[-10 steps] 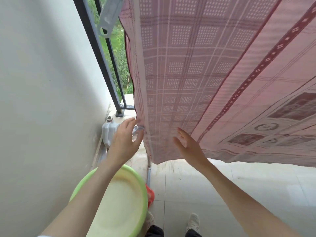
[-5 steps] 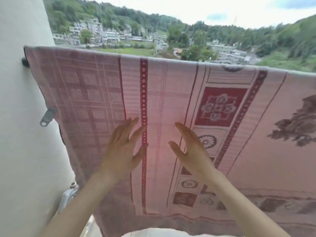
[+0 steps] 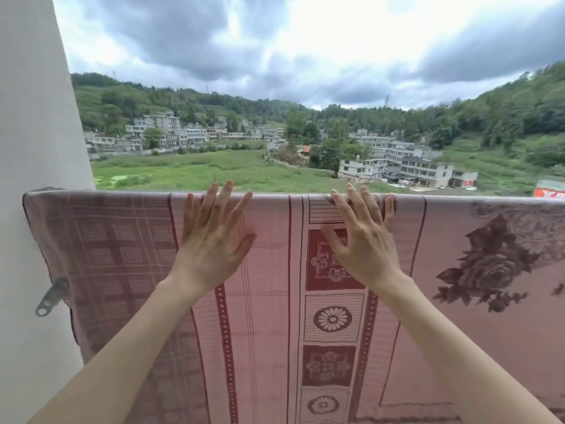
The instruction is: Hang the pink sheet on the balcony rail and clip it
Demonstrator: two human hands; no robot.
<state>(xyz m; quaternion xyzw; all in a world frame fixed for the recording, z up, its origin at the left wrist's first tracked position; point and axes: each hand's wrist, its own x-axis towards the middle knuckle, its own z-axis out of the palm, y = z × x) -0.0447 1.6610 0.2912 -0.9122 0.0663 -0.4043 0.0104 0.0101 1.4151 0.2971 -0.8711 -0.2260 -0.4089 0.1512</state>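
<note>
The pink sheet (image 3: 266, 301) hangs draped over the balcony rail, its top fold running level across the view from the white wall (image 3: 33, 148) on the left to the right edge. The rail itself is hidden under the cloth. The sheet falls flat toward the person, showing a checked panel on the left, dark red bands with diamond dots, a column of flower squares in the middle and a large dark rose on the right.

The left hand (image 3: 211, 243) lies flat against the sheet just under the top fold, fingers (image 3: 220, 203) straight and spread, tips reaching past the fold; it holds nothing. The right hand (image 3: 363, 243) is just beside it, also spread and straight-fingered, tips at the fold, thumb on the red flower square; it grips nothing either.

A grey metal bracket (image 3: 50, 296) sticks out from the wall at the sheet's left edge. Beyond the fold lie a green field (image 3: 189, 169), pale blocky houses (image 3: 409, 166), wooded hills (image 3: 504, 111) and a heavy clouded sky (image 3: 275, 41).
</note>
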